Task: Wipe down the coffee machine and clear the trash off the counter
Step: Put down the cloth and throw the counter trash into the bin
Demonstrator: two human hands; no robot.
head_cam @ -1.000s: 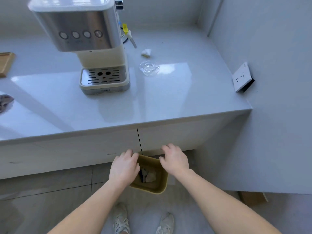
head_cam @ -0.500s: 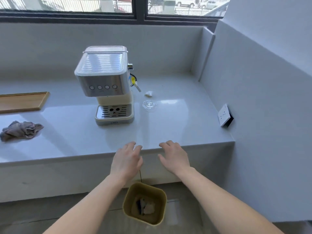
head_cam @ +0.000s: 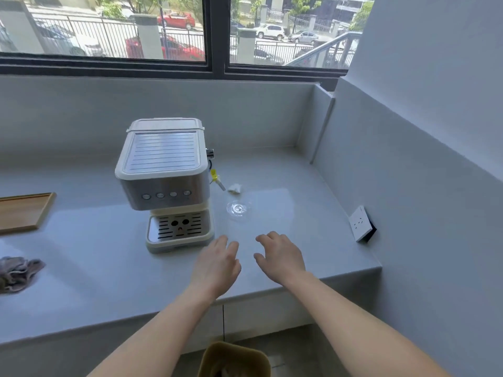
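A cream and steel coffee machine [head_cam: 166,183] stands on the grey counter [head_cam: 313,240]. To its right lie a crumpled white paper scrap [head_cam: 234,188] and, nearer me, a clear plastic lid [head_cam: 238,208]. My left hand [head_cam: 216,263] and my right hand [head_cam: 280,258] hover side by side over the counter's front part, palms down, fingers apart, holding nothing. Both are a short way in front of the clear lid. A mustard-yellow trash bin [head_cam: 235,359] stands on the floor below the counter edge, between my forearms.
A crumpled grey cloth [head_cam: 17,272] lies at the counter's left edge. A wooden tray [head_cam: 23,212] sits behind it. A white wall socket [head_cam: 360,223] sticks out of the right wall. A window runs along the back.
Both hands let go of the bin on the floor and rose over the counter, moving forward toward the clear lid. The view tilted up from the floor to the window.
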